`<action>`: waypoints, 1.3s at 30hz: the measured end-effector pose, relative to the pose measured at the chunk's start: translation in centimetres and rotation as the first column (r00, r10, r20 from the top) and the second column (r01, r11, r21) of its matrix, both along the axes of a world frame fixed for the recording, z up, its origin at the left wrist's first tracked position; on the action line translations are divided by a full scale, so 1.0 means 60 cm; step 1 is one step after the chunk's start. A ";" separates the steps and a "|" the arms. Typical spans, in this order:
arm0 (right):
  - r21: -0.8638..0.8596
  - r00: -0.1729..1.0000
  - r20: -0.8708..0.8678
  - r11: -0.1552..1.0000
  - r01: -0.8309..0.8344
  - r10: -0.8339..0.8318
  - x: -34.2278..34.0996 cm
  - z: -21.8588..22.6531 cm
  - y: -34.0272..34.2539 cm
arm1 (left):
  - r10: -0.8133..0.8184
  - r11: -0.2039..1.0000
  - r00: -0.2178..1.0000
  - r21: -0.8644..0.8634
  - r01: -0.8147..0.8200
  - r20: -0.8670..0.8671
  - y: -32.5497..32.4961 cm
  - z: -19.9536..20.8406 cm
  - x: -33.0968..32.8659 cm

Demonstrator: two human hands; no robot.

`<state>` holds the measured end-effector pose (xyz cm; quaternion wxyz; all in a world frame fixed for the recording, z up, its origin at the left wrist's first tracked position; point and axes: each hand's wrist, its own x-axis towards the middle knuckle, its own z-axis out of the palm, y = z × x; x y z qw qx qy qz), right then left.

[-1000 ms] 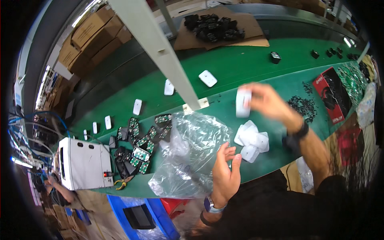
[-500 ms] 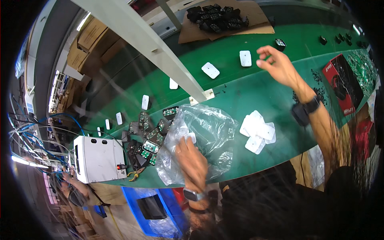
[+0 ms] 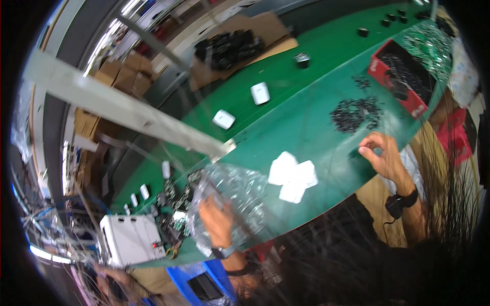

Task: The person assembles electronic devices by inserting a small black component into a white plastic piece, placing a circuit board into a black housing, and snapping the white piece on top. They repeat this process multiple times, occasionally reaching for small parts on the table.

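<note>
Left hand (image 3: 217,220) clutching clear plastic bag (image 3: 235,196); right hand (image 3: 382,157) fingertips pinched together near black parts (image 3: 356,113).

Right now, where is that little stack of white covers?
The white covers lie on the green table, centre of the head view, between the clear plastic bag and the right hand.

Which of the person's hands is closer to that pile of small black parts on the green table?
The right hand. It sits just below the black parts, fingers pinched at the pile's near edge. The left hand is far off to the left, on the clear plastic bag.
</note>
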<state>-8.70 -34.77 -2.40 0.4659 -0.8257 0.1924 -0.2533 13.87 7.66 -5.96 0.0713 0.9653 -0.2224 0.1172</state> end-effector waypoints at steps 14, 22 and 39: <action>-0.445 0.998 0.000 0.894 0.062 -0.069 0.034 -0.029 -0.086 | 0.260 0.961 0.962 0.122 -0.249 -0.087 -0.005 0.006 0.002; -0.499 0.988 -0.124 0.855 -0.139 0.088 0.082 -0.004 -0.129 | 0.045 0.998 0.999 -0.034 -0.046 -0.016 -0.002 0.000 -0.003; -0.589 0.952 -0.294 0.770 -0.245 0.078 0.110 -0.027 -0.104 | -0.130 0.984 0.970 -0.143 0.101 -0.208 -0.076 0.055 -0.055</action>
